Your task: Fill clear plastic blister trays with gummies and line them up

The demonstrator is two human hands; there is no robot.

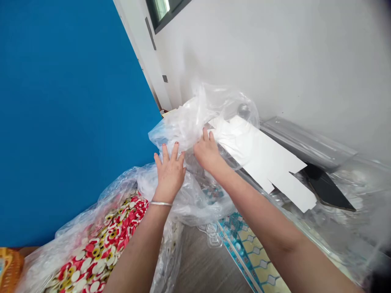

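A crumpled clear plastic bag [186, 120] is bunched up near the wall, in front of both hands. My left hand [171, 173], with a silver bangle at the wrist, lies on the plastic with its fingers spread. Just right of it, my right hand [207, 152] has its fingers bent into the plastic and appears to grip it; the fingertips are partly hidden. Beside the right hand, a white cut cardboard sheet [262, 152] lies partly under the film. Below my left forearm, a large clear bag [100, 215] holds many small red, white and yellow round pieces.
A blue panel [67, 101] rises on the left, and a pale wall [275, 53] stands ahead. On the right are clear plastic sheets [308, 140] and a black board [330, 187]. A patterned sheet [241, 244] lies below. An orange basket [12, 268] sits at lower left.
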